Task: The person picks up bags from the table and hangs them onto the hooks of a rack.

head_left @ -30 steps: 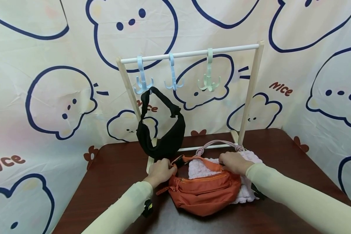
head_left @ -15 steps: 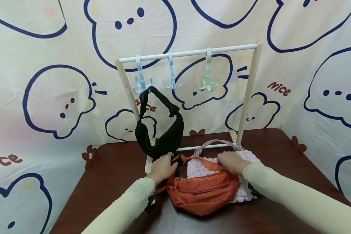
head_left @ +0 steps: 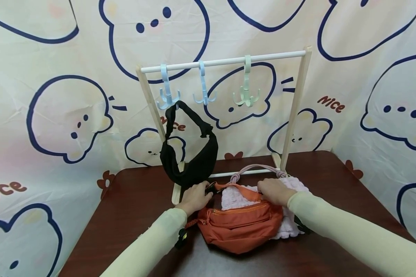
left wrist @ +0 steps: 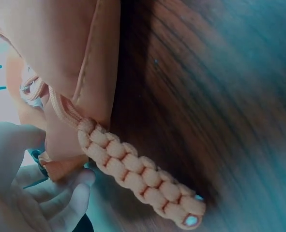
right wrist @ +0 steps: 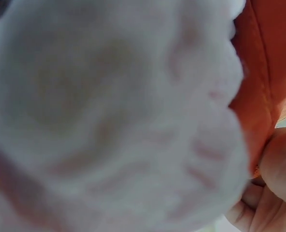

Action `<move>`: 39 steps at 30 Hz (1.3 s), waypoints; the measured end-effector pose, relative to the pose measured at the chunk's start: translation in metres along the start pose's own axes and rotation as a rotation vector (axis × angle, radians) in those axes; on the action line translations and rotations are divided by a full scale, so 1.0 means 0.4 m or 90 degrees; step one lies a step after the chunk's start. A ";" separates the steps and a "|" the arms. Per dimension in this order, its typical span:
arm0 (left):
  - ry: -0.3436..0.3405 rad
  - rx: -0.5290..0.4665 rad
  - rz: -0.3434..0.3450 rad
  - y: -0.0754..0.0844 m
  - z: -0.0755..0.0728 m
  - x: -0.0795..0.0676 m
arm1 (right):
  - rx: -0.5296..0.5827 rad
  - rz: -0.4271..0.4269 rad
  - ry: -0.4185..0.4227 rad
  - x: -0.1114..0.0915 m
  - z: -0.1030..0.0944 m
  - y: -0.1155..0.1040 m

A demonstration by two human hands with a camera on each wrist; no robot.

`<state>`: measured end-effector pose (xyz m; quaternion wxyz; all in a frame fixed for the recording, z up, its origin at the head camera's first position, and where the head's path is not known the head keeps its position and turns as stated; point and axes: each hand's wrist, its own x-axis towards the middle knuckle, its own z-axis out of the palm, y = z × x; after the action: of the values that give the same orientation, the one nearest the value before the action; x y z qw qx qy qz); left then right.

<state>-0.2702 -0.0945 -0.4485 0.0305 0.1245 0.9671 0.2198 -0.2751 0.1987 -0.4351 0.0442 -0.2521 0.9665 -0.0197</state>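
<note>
An orange waist bag (head_left: 244, 229) lies on the table, partly over a fluffy pale-pink bag (head_left: 234, 200) with a knotted cord handle. My left hand (head_left: 195, 197) is at the orange bag's left end, beside the black buckle (head_left: 213, 188). In the left wrist view, its thumb and fingers close around the orange strap (left wrist: 67, 166), near a braided zipper pull (left wrist: 143, 174). My right hand (head_left: 274, 191) grips the strap at the right end of the bag; its fingertips are partly hidden there. In the right wrist view, the pale-pink bag fills most of the frame, blurred.
Behind stands a rack with a white bar (head_left: 225, 62) and wooden posts. Two blue hooks (head_left: 166, 92) and a green hook (head_left: 246, 86) hang from it. A black bag (head_left: 194, 169) hangs on the leftmost hook, just behind my left hand. Patterned cloth walls surround the brown table (head_left: 124, 219).
My left hand has shifted slightly up and right along the bag's left end, closer to the buckle. The right hand and the orange bag stay nearly in place.
</note>
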 end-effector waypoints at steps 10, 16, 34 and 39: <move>-0.016 -0.007 -0.014 -0.004 -0.002 0.009 | -0.005 -0.007 -0.001 -0.009 -0.011 -0.004; -0.020 0.007 -0.013 -0.015 0.005 0.014 | 0.004 -0.008 -0.002 -0.009 -0.011 -0.005; -0.066 0.067 -0.001 -0.014 0.003 0.015 | 0.009 -0.025 0.003 -0.004 -0.018 0.000; -0.068 0.069 -0.005 -0.007 0.007 0.013 | 0.035 -0.034 -0.001 -0.005 -0.018 0.009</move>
<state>-0.2755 -0.0945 -0.4521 0.0765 0.1336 0.9750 0.1600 -0.2758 0.2027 -0.4279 0.0512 -0.2762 0.9586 -0.0472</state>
